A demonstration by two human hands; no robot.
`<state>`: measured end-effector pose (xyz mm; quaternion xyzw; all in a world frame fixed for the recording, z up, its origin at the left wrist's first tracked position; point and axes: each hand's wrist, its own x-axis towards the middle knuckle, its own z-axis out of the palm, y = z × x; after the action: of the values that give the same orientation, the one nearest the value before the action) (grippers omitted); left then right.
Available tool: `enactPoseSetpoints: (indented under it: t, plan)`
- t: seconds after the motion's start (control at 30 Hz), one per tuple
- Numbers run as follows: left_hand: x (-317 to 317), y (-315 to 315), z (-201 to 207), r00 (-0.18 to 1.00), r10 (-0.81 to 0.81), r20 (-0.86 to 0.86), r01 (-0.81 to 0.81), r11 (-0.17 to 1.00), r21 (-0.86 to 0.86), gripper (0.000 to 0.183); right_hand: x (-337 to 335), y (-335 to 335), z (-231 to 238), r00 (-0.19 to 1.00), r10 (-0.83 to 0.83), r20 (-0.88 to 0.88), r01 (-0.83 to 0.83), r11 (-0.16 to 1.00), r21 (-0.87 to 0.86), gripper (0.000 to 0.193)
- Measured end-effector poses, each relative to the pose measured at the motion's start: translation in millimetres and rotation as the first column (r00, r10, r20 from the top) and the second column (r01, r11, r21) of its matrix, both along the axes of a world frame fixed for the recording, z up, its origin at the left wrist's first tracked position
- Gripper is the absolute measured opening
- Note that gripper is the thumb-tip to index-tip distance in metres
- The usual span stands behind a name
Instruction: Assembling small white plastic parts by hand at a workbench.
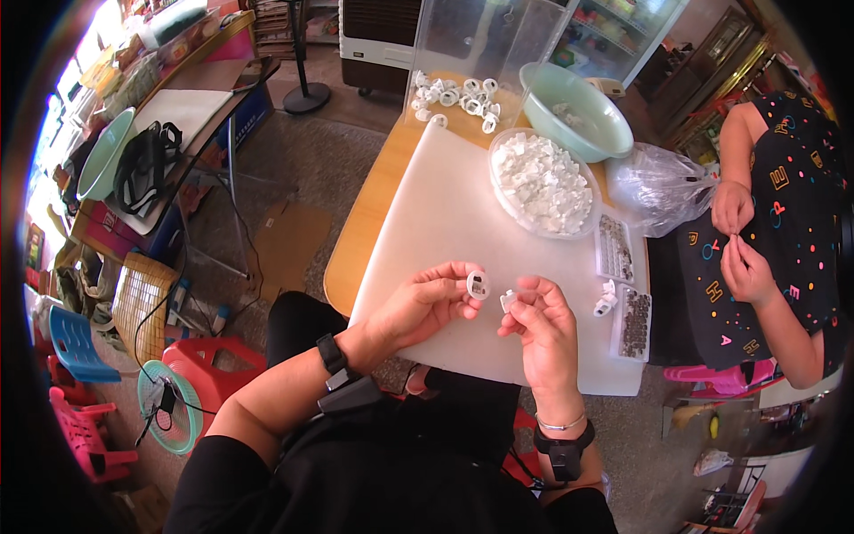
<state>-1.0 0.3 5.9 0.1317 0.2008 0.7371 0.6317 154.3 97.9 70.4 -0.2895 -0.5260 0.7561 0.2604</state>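
Over the white table mat point(418, 227), my left hand point(434, 301) pinches a round white plastic part point(478, 285) with a dark opening in its face. A short gap to the right, my right hand point(544, 325) holds a small white plastic piece point(508, 301) between thumb and fingers. The two parts are apart. Beyond my hands stands a clear round tub point(543, 182) heaped with small white pieces. Right of my right hand, a white plastic part point(606, 299) lies by two trays, one with pale small parts point(614, 247) and one with dark ones point(632, 322).
Several white round parts point(458, 93) lie at the table's far end beside a clear plastic box point(471, 44). A pale green basin point(578, 111) and a clear plastic bag point(663, 187) sit at the far right. Across the right edge, another person's hands point(740, 240) are together.
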Motion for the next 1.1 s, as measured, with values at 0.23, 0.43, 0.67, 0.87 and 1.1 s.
enactPoseSetpoints:
  t: [0.23,0.43,0.67,0.87,1.1]
  plan:
    - [-1,0,-1,0.999,-0.024,0.026,0.023,0.999,0.028,0.023,-3,2,-11,0.996,-0.017,0.085,0.006,0.991,0.13,0.019]
    - [0,1,-1,0.998,-0.024,0.054,0.023,0.999,0.028,0.024,1,17,-48,0.897,-0.288,0.335,0.037,0.805,0.592,0.01]
    - [-1,0,-4,0.998,-0.029,0.063,0.028,0.999,0.03,0.024,13,26,-47,0.774,-0.513,0.372,-0.182,0.382,0.906,0.005]
    - [-1,1,0,0.997,-0.045,0.064,0.043,0.999,0.026,0.024,20,49,-26,0.913,-0.195,0.359,-0.3,0.275,0.913,0.014]
    - [-2,-1,1,0.999,-0.032,0.036,0.031,0.999,0.012,0.024,24,50,-27,0.883,-0.069,0.465,-0.424,0.309,0.851,0.017]
